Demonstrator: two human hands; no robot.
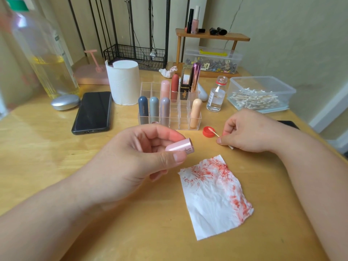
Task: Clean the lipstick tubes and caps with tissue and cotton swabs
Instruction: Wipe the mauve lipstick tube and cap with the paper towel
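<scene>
L hand [143,155] grips glossy pink lipstick cap [179,146] | R hand [250,132] pinches wooden cotton swab [219,136], tip in red bottle lid [208,131] | risk: lid may tip; solvent spills

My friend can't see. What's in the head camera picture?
The left hand holds a pink lipstick cap; the right hand pinches a cotton swab, its tip in a red bottle cap. A red-stained tissue lies on the wooden table.

soft even daylight, blurred warped edges
</scene>
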